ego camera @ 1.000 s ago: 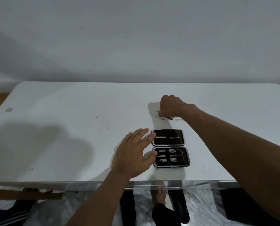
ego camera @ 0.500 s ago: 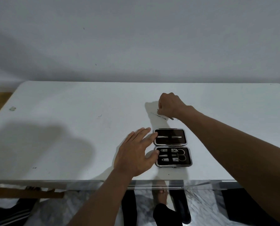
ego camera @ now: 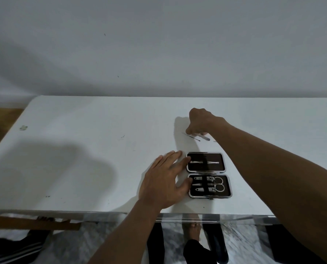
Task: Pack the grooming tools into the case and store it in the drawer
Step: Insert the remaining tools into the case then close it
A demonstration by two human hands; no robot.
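Left hand (ego camera: 164,180) flat, fingers spread, at open case's (ego camera: 208,175) 9 o'clock; I see right hand (ego camera: 201,121) pinching thin tool (ego camera: 204,137) at 12.

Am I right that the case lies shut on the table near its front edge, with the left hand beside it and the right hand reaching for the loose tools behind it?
Not quite: the case is open, not shut. The head view shows both halves lying flat, with tools strapped inside. The rest holds: the left hand is beside it and the right hand is at the loose tools behind it on the table.
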